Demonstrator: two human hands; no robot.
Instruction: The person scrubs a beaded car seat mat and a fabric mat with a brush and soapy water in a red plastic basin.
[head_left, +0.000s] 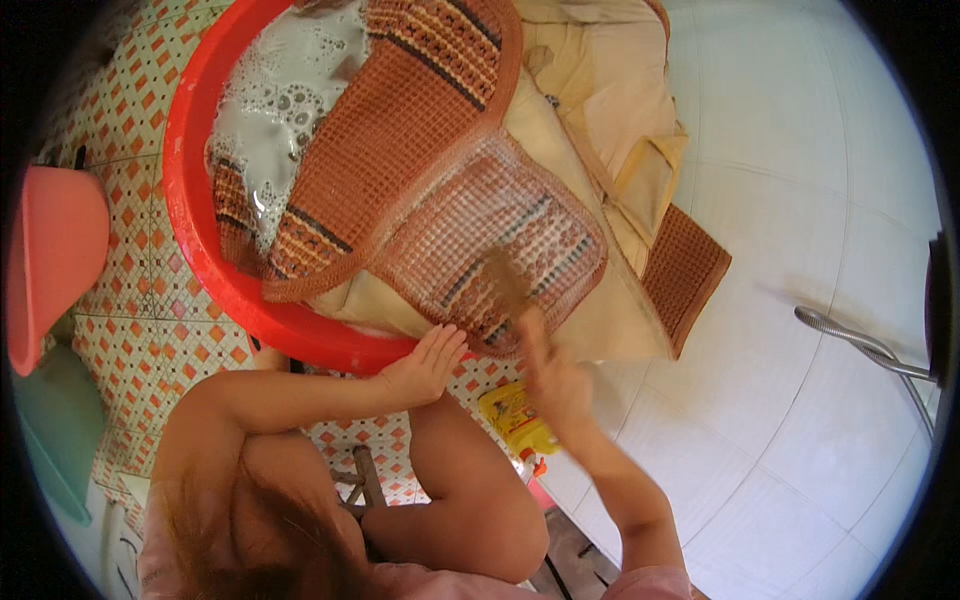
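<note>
A brown woven fabric cover (390, 150) with patterned bands and a beige backing drapes over a large red plastic tub (196, 259). Soapy water (262, 112) with bubbles shows in the tub's left part. My left hand (427, 365) rests flat, fingers together, on the cover's near edge by the tub rim. In my right hand (555, 379) is a brush (508, 281), blurred, its head against a banded flap of the cover. Whitish suds coat that flap. The brush's bristles cannot be made out.
A yellow bottle (517, 420) with an orange cap lies between my knee and the white tiled wall (757, 420). Pink (64, 240) and green (60, 427) basins stand at left. A metal shower hose (862, 341) hangs at right. A stool (367, 476) shows below me on the patterned floor.
</note>
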